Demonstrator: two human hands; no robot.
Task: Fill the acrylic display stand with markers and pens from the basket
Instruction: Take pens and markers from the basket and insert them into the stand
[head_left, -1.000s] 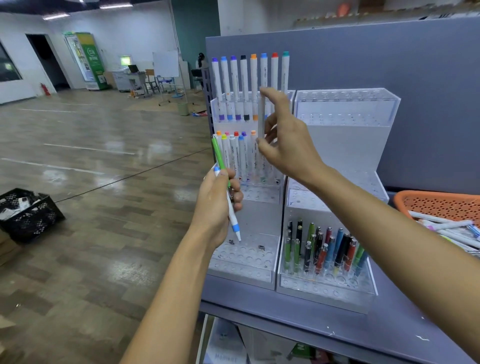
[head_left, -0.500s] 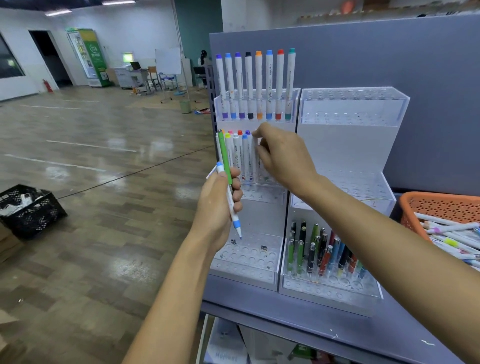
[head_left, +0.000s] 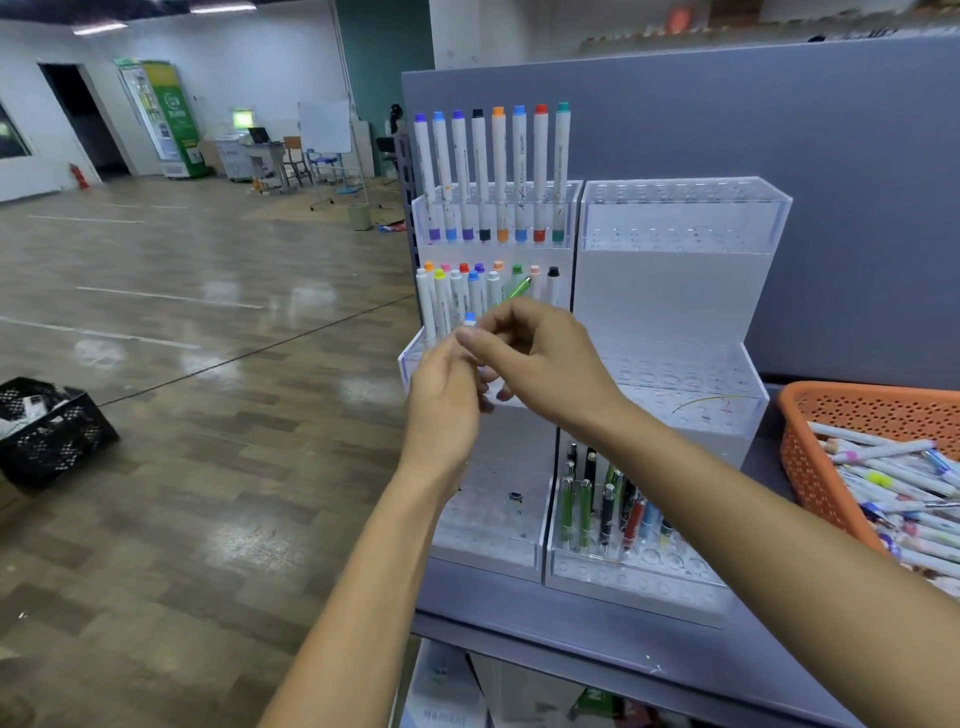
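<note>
Our left hand (head_left: 441, 400) curls round a blue-capped marker (head_left: 470, 318). Our right hand (head_left: 545, 364) meets it, fingers bent about a green pen (head_left: 519, 287) that pokes up slantwise. Both hands hover before the middle tier of the acrylic display stand (head_left: 675, 291). Pens (head_left: 605, 512) stand in its lowest right tier, and the orange basket (head_left: 800, 467) sits to the right. Farther back, upright markers (head_left: 498, 171) line the top left tier.

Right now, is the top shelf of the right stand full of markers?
No, the right stand's top tier shows only empty holes.
</note>
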